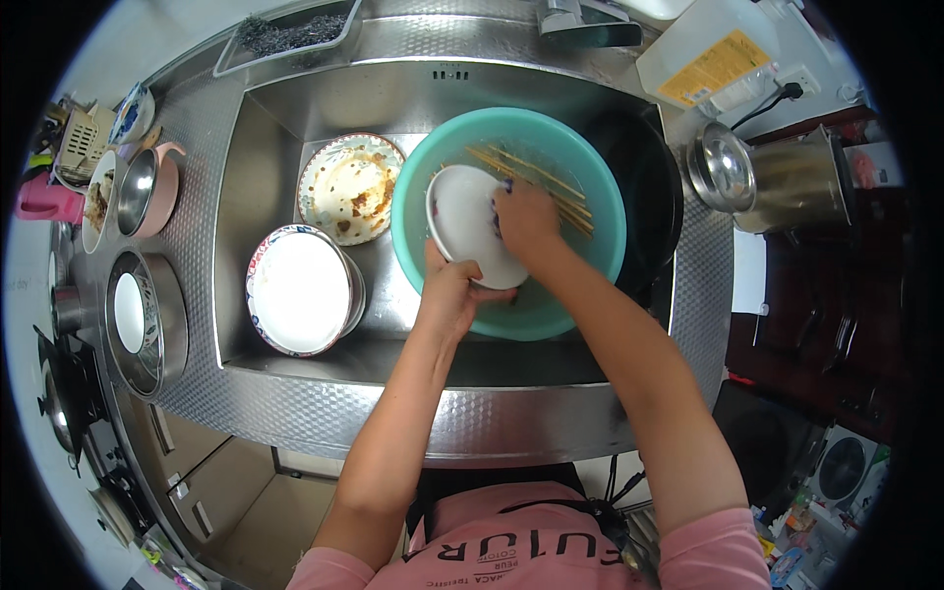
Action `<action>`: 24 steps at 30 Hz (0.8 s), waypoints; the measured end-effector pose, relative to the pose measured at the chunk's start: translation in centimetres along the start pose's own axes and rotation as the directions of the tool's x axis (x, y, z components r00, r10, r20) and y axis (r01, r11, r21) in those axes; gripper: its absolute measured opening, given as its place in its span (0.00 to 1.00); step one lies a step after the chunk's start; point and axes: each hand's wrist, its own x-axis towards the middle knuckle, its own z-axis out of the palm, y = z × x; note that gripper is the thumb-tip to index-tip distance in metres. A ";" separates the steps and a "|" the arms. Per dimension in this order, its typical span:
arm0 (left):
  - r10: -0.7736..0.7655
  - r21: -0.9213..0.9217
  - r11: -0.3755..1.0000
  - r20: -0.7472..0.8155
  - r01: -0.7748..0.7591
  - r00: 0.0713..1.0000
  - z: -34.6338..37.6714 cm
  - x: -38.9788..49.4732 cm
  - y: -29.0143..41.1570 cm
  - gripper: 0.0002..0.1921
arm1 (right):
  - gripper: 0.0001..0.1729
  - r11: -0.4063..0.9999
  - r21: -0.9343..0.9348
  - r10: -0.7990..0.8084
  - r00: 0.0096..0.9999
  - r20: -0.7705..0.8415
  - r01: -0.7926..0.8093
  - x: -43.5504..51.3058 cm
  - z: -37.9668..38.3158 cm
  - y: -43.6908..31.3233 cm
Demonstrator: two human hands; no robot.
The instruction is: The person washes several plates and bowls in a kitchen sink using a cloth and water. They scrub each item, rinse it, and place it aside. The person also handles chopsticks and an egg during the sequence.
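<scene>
Over a turquoise plastic basin, my left hand grips the near edge of a tilted white dish with purple marks near its rim. My right hand is curled against the dish's right side. Its fingertips are partly hidden, so whether it grips the rim or holds something small is unclear. Several wooden chopsticks lie in the water just beyond my right hand. The basin stands in a stainless steel sink. Left of it are a food-stained plate and a stack of white dishes with patterned rims.
A black pan lies in the sink's right side, partly behind the basin. On the left counter stand a pink-sided pot and a steel bowl. A metal pot is at right. A tray of steel wool sits behind.
</scene>
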 end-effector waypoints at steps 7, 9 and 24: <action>0.123 0.287 0.954 -0.099 -0.090 0.988 -0.6 0.7 -1.0 0.30 | 0.18 0.888 0.430 -0.028 0.915 0.403 -0.163 -3.9 -2.8 -0.2; 0.102 0.296 0.953 -0.102 -0.068 0.990 -1.1 0.6 -1.1 0.32 | 0.19 0.732 0.657 -0.092 0.929 0.357 -0.180 -4.3 -2.7 0.3; -0.017 0.151 0.988 0.020 0.014 1.000 0.1 0.0 -0.3 0.35 | 0.17 0.755 0.653 0.185 0.937 -0.296 0.058 -0.1 -1.0 2.3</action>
